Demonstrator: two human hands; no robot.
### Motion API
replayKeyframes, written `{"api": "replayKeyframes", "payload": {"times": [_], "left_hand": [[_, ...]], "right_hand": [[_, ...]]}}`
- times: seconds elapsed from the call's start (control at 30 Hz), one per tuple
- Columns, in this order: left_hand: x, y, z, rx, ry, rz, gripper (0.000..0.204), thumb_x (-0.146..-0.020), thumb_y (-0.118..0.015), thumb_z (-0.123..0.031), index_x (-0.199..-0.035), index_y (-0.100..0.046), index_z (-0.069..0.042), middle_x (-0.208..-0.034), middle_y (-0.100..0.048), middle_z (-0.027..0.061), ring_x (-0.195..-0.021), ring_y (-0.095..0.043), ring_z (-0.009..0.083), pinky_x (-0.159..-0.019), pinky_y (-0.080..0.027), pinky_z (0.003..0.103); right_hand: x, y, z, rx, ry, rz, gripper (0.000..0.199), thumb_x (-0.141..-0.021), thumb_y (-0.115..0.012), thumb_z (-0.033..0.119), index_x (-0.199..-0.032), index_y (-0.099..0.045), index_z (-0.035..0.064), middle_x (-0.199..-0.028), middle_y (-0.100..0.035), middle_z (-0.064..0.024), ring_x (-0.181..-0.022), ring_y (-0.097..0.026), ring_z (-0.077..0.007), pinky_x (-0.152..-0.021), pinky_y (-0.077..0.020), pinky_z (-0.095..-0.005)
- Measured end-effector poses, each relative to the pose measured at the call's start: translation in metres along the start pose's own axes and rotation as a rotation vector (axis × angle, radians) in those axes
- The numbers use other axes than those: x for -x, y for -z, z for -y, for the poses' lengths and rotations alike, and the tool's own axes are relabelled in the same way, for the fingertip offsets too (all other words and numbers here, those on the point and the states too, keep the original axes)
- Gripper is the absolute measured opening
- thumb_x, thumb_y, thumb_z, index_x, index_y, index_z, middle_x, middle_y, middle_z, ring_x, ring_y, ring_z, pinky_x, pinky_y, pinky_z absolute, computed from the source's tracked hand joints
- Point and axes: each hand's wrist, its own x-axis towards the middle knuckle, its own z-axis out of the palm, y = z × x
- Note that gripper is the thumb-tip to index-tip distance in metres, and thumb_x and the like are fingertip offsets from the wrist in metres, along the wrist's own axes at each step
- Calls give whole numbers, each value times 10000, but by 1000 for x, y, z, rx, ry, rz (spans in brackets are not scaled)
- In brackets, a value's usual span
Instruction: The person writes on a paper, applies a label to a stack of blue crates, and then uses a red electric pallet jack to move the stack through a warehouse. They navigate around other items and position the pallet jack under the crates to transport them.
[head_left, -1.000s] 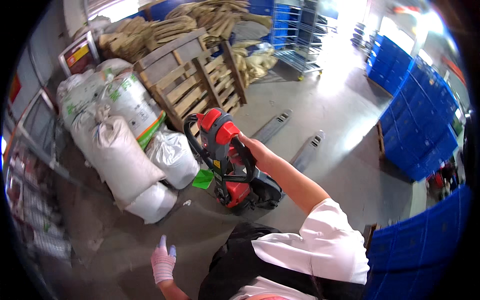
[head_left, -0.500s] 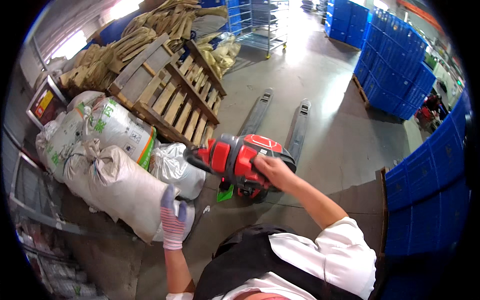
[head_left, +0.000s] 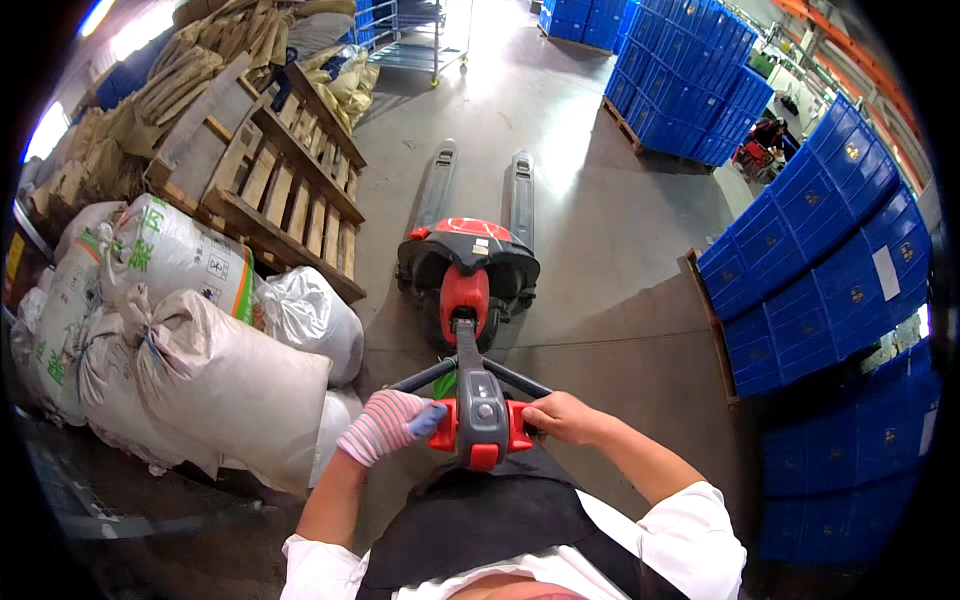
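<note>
Your left grip [head_left: 385, 427] and right grip [head_left: 566, 417] are closed on the handle [head_left: 482, 400]. Forks [head_left: 434, 190] point away; floor [head_left: 590, 200] extends between the leaning pallet [head_left: 308, 166] and the crates [head_left: 810, 250].

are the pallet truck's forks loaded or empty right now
Empty: both forks lie bare along their visible length, with grey floor showing between them and nothing resting on top.

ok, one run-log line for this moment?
left hand: gloved, on handle | right hand: bare, on handle | pallet jack: ahead, forks pointing away | white sacks: left | blue crates: right
</note>
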Motion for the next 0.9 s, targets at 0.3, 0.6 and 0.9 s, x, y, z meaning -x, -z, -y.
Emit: {"api": "replayKeyframes", "payload": {"times": [0.3, 0.6, 0.9], "left_hand": [[39, -59, 19, 62, 66, 99, 691, -878, -270, -655, -690, -592, -73, -529, -499, 114, -507, -473, 301, -512, -402, 346], [41, -54, 5, -81, 107, 109, 592, -890, -275, -581, -851, -659, -132, -697, -618, 163, -690, -599, 367, -609, -454, 436], [6, -84, -23, 33, 136, 151, 590, -915, -249, -548, -858, -652, -121, -745, -618, 184, -712, -593, 383, -634, -456, 451]], "right_hand": [[11, -69, -15, -8, -156, -27, 537, -923, -379, 519, -936, -681, 75, -708, -636, -154, -665, -626, -298, -638, -463, -395], [9, -77, -22, 163, 24, -79, 593, -941, -323, 511, -850, -656, 30, -689, -592, -207, -678, -574, -378, -643, -433, -442], [37, -38, -45, 191, -15, -94, 470, -944, -338, 395, -900, -675, 71, -757, -623, -182, -734, -592, -366, -660, -458, -427]]}}
